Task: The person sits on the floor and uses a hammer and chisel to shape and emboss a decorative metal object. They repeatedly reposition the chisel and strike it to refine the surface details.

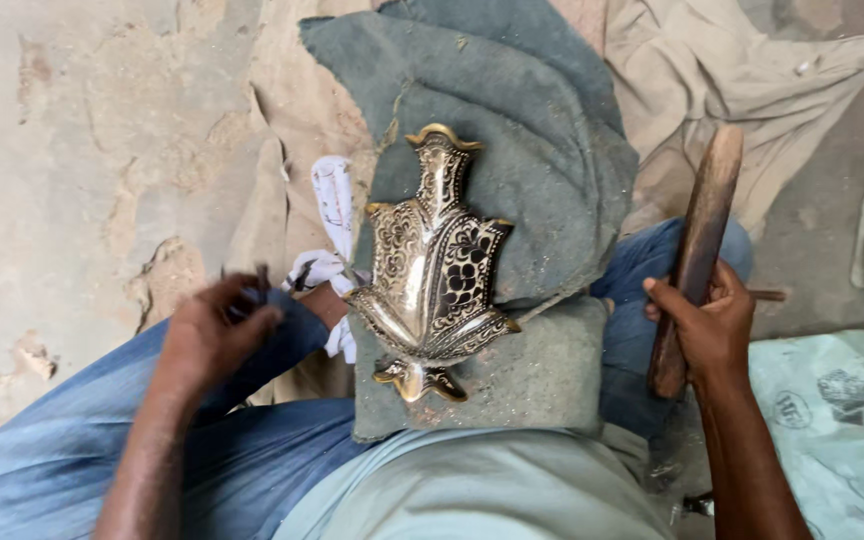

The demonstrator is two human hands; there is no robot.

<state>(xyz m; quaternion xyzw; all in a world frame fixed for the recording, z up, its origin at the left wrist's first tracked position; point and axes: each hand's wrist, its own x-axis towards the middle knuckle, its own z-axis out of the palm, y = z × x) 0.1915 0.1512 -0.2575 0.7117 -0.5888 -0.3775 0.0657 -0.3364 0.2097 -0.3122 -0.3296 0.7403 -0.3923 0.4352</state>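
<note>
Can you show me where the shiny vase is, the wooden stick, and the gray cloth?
Vase (432,275), head view, on its engraved middle.
Stick (704,210), head view, on its shaft above the right hand.
Cloth (542,140), head view, on the bare fold right of the vase.

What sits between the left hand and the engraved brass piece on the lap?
In the head view, a white cloth strip lies between the left hand and the engraved brass piece, over the blue-trousered knee.

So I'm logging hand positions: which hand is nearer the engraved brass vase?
Left. The left hand is just beside the brass vase, off its side; the right hand grips a wooden mallet farther out.
</note>
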